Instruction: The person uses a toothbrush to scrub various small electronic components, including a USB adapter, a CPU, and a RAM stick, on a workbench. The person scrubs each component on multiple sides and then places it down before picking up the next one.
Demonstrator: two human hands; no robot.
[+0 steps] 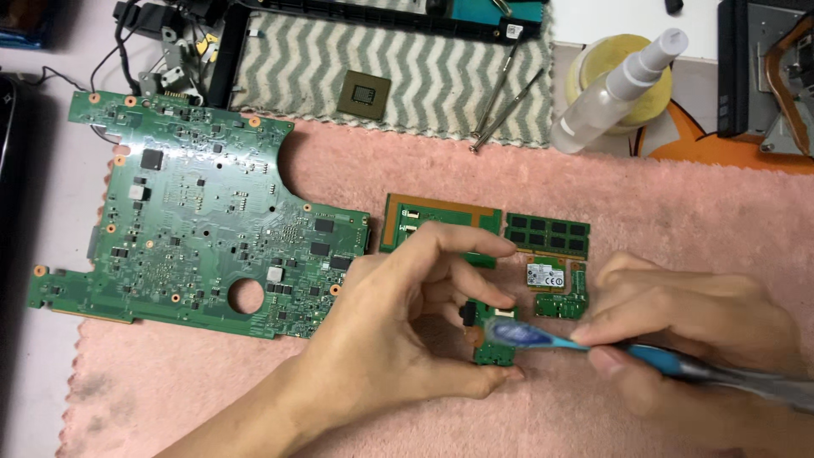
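Left hand (407,314) is curled, thumb and fingers pinched on the edges of a small green circuit board (494,339), holding it just above the pink towel (212,390) at near centre. Right hand (687,322) is closed around the handle of a blue toothbrush (593,346); the brush head lies across the small board's upper face, bristles touching it. The far end of the handle is blurred at the right edge.

Just beyond the hands, on the towel: a rectangular green board with an orange-brown border (441,222), partly hidden behind the left index finger; a memory module (548,234) with a row of black chips to its right; a small card with a white label (543,273) below that; and a small green connector board (561,305) touching the card's near side.

Left of the hands, a large green motherboard (195,220) lies flat, partly on the towel, partly on the bench (42,195), with a round hole near its near edge.

Far side: a grey-and-white zigzag mat (424,76) carrying a square processor chip (364,93) and metal tweezers (504,97). To the right of the mat, a clear spray bottle (615,89) lies tilted against a yellow round container (623,85).
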